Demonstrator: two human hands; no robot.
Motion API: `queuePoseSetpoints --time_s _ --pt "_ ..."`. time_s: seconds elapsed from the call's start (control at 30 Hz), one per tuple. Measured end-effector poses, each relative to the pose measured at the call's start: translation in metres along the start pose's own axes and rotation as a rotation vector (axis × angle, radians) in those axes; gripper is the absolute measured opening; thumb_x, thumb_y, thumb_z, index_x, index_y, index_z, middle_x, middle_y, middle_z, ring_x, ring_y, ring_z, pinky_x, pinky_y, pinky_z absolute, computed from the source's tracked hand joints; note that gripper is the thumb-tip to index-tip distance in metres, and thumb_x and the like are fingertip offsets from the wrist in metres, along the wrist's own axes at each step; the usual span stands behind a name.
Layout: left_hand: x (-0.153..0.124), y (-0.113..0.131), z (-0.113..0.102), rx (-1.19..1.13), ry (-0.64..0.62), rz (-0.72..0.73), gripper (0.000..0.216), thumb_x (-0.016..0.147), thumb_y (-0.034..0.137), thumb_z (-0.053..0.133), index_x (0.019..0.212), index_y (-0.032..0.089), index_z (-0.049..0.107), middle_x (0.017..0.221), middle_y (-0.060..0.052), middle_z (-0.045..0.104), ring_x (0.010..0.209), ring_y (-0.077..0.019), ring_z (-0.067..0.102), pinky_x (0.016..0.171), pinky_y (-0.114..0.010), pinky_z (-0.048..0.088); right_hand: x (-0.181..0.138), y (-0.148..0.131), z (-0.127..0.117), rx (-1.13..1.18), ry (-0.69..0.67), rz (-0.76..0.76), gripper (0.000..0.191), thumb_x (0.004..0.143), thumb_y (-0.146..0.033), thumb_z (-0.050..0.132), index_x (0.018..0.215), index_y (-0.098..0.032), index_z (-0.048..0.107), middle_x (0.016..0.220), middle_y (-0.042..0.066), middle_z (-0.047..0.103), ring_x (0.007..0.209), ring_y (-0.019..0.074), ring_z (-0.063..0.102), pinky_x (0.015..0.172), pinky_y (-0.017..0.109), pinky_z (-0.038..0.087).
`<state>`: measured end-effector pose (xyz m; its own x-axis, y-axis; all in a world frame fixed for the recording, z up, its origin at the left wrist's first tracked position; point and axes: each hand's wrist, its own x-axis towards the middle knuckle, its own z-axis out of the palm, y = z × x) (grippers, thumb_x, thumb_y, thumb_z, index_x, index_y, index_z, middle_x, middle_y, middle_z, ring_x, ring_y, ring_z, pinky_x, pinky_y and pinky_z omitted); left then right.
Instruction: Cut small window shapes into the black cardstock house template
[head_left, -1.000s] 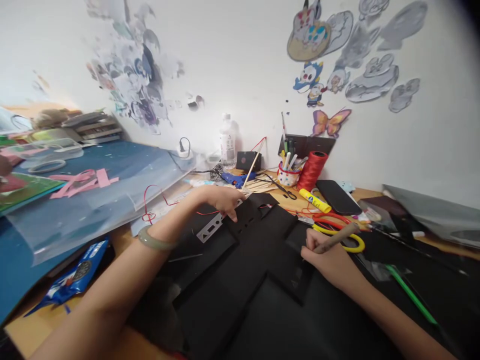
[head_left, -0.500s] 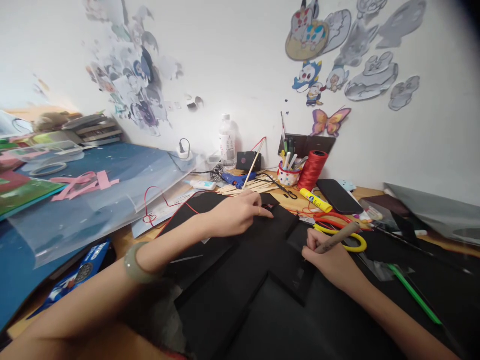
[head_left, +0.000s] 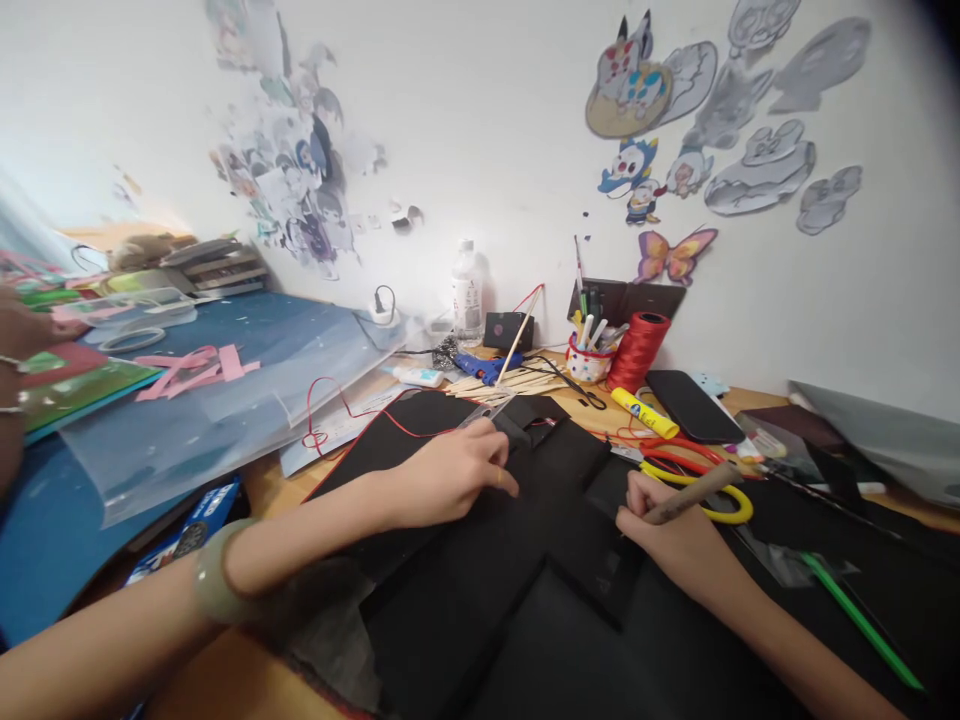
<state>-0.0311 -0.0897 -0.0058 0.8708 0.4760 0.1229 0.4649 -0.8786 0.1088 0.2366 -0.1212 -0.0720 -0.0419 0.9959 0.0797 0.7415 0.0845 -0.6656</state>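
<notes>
My left hand (head_left: 457, 478) is over the black card (head_left: 517, 530), its fingers curled together. A clear plastic strip (head_left: 495, 406), like a ruler, sticks out just beyond the knuckles; the fingers seem closed on it, though the grip itself is hidden. In my right hand (head_left: 664, 530) a brownish-grey pen (head_left: 697, 492) is held, its tip low at the right part of the card. The card has folded or layered edges forming a cross-like outline. Beside the right hand lie yellow-handled scissors (head_left: 739, 505) and an orange-red handle (head_left: 671, 450).
Behind the card are wooden sticks (head_left: 517, 383), a blue glue gun (head_left: 480, 368), a bottle (head_left: 466, 300), a pen cup (head_left: 589, 360), red thread (head_left: 637, 352), a yellow glue stick (head_left: 645, 412) and a phone (head_left: 694, 405). Another person's hand (head_left: 26, 325) shows at far left.
My left hand has drawn back toward me and the clear strip now shows beyond it. My right hand keeps the pen nearly in place. Another person's hand has appeared at left.
</notes>
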Motion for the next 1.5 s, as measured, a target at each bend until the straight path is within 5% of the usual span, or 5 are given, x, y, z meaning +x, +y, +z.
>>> queuePoseSetpoints --time_s 0.1,0.4,0.8,1.17,1.5 --pt "-0.029 0.013 -0.005 -0.133 0.127 -0.105 0.042 0.071 -0.003 0.037 0.091 0.024 0.063 0.084 -0.003 0.046 0.083 -0.0158 0.042 0.072 -0.027 0.038 -0.001 -0.001 0.0 0.004 0.01 -0.001 0.023 0.064 -0.018 0.043 0.055 -0.021 0.022 0.051 -0.006 0.028 0.051 0.0104 0.029 0.049 0.025 0.023" --pt "-0.076 0.034 0.002 -0.186 -0.095 -0.195 0.044 0.069 -0.002 0.039 0.09 0.029 0.062 0.085 -0.002 0.048 0.082 -0.0163 0.044 0.071 -0.029 0.039 0.001 -0.003 -0.001 0.002 0.019 0.003 0.023 0.062 -0.018 0.044 0.054 -0.021 0.023 0.05 -0.005 0.03 0.05 0.0106 0.03 0.048 0.025 0.023" --pt "-0.012 0.023 0.001 0.116 -0.06 -0.142 0.044 0.076 0.007 0.039 0.116 0.022 0.048 0.094 -0.007 0.048 0.09 -0.0214 0.041 0.079 -0.035 0.041 0.001 -0.002 0.0 -0.013 0.007 -0.004 0.023 0.063 -0.018 0.044 0.054 -0.021 0.022 0.05 -0.006 0.029 0.05 0.0103 0.03 0.048 0.024 0.024" --pt "-0.007 -0.001 0.008 0.046 0.014 -0.245 0.028 0.073 0.001 0.038 0.07 0.017 0.061 0.085 -0.005 0.053 0.089 -0.0191 0.044 0.071 -0.028 0.041 0.001 -0.002 0.001 -0.019 0.041 -0.016 0.023 0.061 -0.016 0.044 0.054 -0.02 0.022 0.05 -0.005 0.03 0.049 0.01 0.031 0.047 0.024 0.023" --pt "0.074 0.006 -0.005 -0.214 -0.179 0.116 0.028 0.081 0.006 0.044 0.098 0.02 0.061 0.102 0.0 0.059 0.094 -0.0119 0.053 0.083 -0.02 0.038 0.0 -0.002 -0.001 -0.006 0.043 -0.012 0.023 0.062 -0.018 0.045 0.053 -0.021 0.023 0.049 -0.006 0.03 0.048 0.0098 0.031 0.046 0.024 0.024"
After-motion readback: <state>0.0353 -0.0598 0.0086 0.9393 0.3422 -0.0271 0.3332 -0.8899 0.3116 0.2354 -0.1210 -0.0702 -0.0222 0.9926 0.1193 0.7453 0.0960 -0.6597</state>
